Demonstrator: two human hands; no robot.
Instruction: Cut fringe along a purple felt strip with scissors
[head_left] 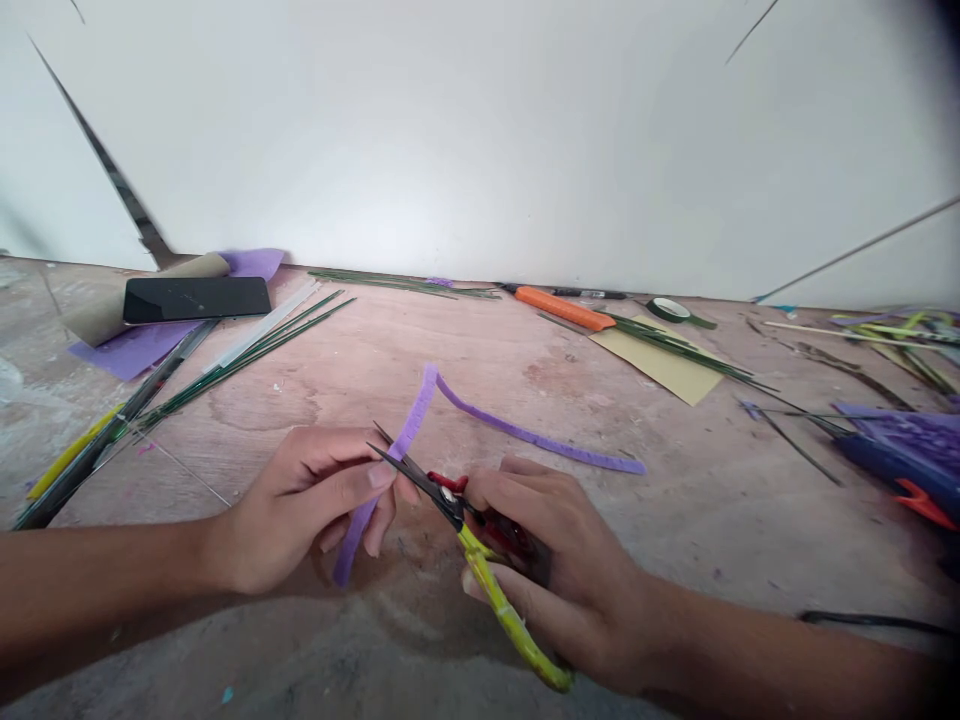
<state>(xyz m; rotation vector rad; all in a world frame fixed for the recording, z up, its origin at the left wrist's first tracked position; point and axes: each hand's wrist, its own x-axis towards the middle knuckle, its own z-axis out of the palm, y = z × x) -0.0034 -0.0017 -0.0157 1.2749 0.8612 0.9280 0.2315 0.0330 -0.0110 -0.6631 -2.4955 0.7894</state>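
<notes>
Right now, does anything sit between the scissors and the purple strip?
Nothing visible does. The right hand holds the scissors with blades open right at the purple strip, pinched by the left hand.

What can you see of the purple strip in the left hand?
The purple strip is long, narrow and soft, felt-like by its look. It is folded into a peak. One limb lies flat on the wooden table and runs right to a free end. The other runs back toward the person, pinched in the fingers of the left hand, with its end hanging below them. The open blades of the scissors, held in the right hand, meet its edge just beside those fingers.
</notes>
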